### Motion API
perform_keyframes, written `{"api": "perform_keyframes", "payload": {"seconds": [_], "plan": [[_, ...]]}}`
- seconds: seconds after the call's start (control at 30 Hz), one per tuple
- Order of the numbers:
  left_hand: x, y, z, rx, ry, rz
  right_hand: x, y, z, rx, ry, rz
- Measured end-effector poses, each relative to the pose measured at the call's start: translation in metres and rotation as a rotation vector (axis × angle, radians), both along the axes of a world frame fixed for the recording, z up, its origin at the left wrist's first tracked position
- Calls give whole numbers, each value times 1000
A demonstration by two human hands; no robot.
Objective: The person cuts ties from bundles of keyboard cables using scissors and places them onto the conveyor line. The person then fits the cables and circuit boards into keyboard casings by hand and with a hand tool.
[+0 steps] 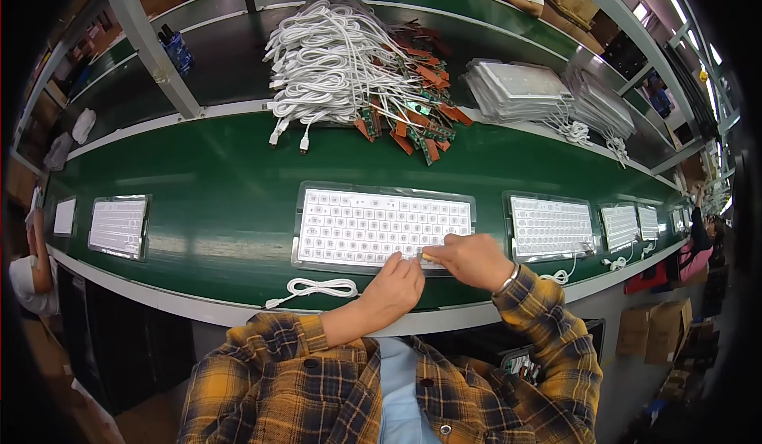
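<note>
A white keyboard panel (373, 220) in a clear tray lies flat on the green bench in front of me. My left hand (399, 285) rests at the panel's lower edge, fingers pressed together near a small part too hidden to name. Just to its right, my right hand (474, 261) holds a small yellowish piece between thumb and forefinger, its tip at the same edge. What that piece is cannot be made out. A coiled white cable (324, 288) lies left of my left hand, close to the bench's front edge.
Bundled white cables (325, 63) with orange and green circuit strips (425, 119) are heaped behind the panel. Stacked clear-wrapped panels (520, 91) stand back right. More panels lie left (118, 226) and right (553, 226). A metal post (151, 47) rises back left. Other people sit around the bench.
</note>
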State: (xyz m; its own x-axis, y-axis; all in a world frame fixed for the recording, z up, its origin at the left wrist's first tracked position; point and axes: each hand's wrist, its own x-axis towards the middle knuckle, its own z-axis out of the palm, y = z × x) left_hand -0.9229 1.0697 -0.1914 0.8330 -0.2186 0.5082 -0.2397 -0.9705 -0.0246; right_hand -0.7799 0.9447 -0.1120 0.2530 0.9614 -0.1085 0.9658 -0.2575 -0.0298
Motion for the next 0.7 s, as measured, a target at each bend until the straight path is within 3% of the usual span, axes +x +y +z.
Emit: {"api": "perform_keyframes", "payload": {"seconds": [0.1, 0.13, 0.3, 0.37, 0.43, 0.57, 0.6, 0.7], "plan": [[5, -8, 0, -15, 73, -62, -33, 8, -1, -129, -543, 20], [5, -9, 1, -12, 71, -72, -33, 5, 0, -130, -545, 9], [4, 4, 11, -108, -9, -15, -6, -16, 17, 74, -352, -2], [4, 30, 19, -265, -11, -37, -17, -19, 20, 153, -354, -15], [-4, 54, 23, -429, 3, -66, -40, -24, 11, 427, -128, -218], [35, 163, 64, -279, -148, 125, -94, -26, -49, 686, 325, -233], [53, 194, 65, -372, -227, 164, -107, -24, -59, 707, 391, -227], [103, 280, 80, -304, -451, 298, -128, -20, -84, 756, 306, -187]]}}
